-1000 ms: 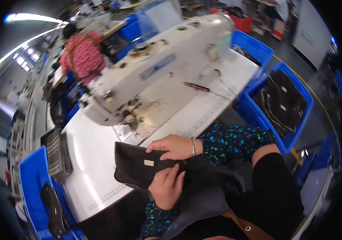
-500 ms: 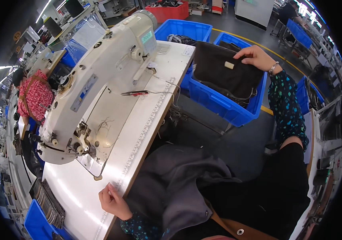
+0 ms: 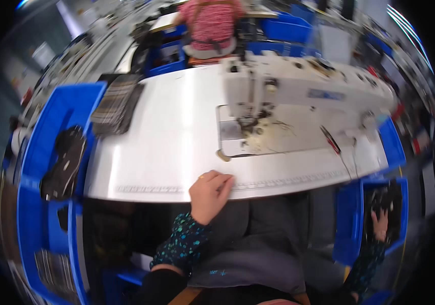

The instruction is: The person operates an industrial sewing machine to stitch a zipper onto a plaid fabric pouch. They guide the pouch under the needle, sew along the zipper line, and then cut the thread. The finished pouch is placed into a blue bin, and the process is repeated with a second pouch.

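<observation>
My left hand (image 3: 210,196) rests at the front edge of the white sewing table (image 3: 166,147), its fingers curled together, with nothing visible in them. Beyond it stands a white sewing machine (image 3: 324,91), its needle area a little to the right. Far to the right, my right hand (image 3: 379,224) reaches down into a blue bin (image 3: 404,208). Its fingers are spread over dark fabric pieces (image 3: 391,195), touching them without a visible grip. Red-and-black thread snips (image 3: 331,140) lie on the machine bed.
Striped fabric pieces (image 3: 118,104) are stacked at the table's left end. Large blue bins (image 3: 27,218) there hold dark pieces and more striped cloth (image 3: 55,272). A person in a pink patterned top (image 3: 212,23) sits beyond the table. A ruler strip (image 3: 288,181) runs along the front edge.
The view has swung left, bringing the left-hand bins into sight. My right hand, formerly pinching near a dark piece's edge, now lies with spread fingers in the bin. My left hand stays by the table edge.
</observation>
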Action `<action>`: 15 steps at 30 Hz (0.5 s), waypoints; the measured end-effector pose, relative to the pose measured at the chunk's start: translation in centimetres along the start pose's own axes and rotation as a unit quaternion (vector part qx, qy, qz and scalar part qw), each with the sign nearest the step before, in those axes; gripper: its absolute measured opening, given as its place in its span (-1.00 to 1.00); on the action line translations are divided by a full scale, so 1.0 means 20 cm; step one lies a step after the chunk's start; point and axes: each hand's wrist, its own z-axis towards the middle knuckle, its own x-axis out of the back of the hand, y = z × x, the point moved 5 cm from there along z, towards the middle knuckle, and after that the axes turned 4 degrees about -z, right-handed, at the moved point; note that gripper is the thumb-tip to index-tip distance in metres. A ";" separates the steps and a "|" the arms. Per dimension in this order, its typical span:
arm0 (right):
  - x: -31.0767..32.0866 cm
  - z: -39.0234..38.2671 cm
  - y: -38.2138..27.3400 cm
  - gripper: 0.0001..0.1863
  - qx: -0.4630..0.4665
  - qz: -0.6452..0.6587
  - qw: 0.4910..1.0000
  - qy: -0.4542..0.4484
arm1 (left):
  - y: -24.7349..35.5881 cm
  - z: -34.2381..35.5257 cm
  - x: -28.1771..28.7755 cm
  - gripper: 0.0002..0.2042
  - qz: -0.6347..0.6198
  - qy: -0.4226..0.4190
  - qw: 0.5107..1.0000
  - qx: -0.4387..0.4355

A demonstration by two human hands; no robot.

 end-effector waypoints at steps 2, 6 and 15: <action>0.08 0.03 -0.20 -0.37 0.084 0.064 0.993 0.045 | -0.05 -0.01 0.05 -0.87 -0.005 -0.049 0.999 0.014; 0.91 -0.39 -1.46 -0.59 0.454 0.253 0.842 -0.142 | -0.22 0.07 0.12 -0.80 -0.048 -0.196 0.976 0.084; 1.15 -0.70 -2.58 -0.71 0.789 0.117 0.603 -0.007 | -0.96 0.73 0.82 -0.82 0.343 0.176 0.923 -0.004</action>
